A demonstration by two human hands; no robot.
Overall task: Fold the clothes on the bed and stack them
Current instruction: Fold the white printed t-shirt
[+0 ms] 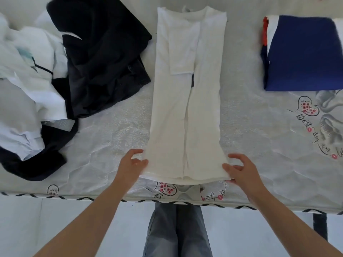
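Bed (259, 138) spread wide. Unfolded dark and white clothes (78, 67) heaped toward left edge. White shirt (187, 112) folded lengthwise at centre, hem at near edge. Folded stack, blue on top (304, 52), by far right corner. Left hand (132, 165) and right hand (239, 168) pinching hem corners.

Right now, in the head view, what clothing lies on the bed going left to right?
Crumpled white garments → dark crumpled garment → white shirt folded into a long strip → folded stack topped by a blue garment.
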